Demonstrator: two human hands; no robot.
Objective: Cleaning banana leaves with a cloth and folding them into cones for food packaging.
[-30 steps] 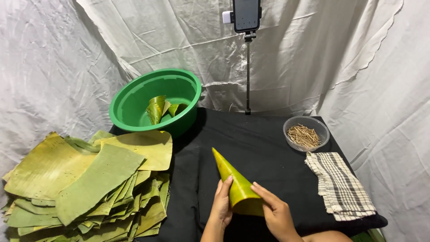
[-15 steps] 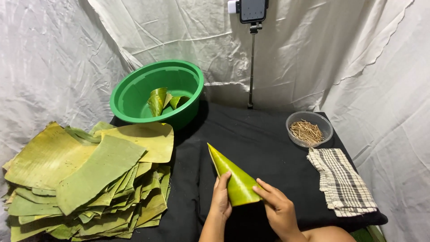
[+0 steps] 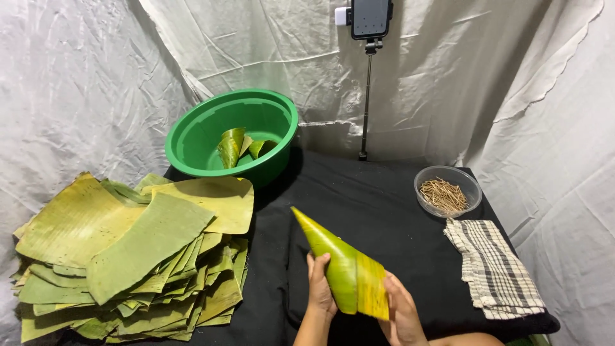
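Nearby, leaf stack (image 3: 128, 250), green basin (image 3: 234, 131), stick bowl (image 3: 447, 191); left hand (image 3: 319, 286), right hand (image 3: 400, 311), grips clamped on leaf cone (image 3: 343, 269)

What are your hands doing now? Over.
Both hands, left hand and right hand, holding a rolled leaf cone. Nothing in the way.

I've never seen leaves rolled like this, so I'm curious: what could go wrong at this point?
The leaf cone seems held only by the left hand and right hand; no pin shows, so it may unroll if either grip loosens. The sticks in the clear bowl lie off to the right; reaching over would likely leave one hand holding the roll. The cone's thin tip points outward unsupported and could bend or tear against the black cloth.
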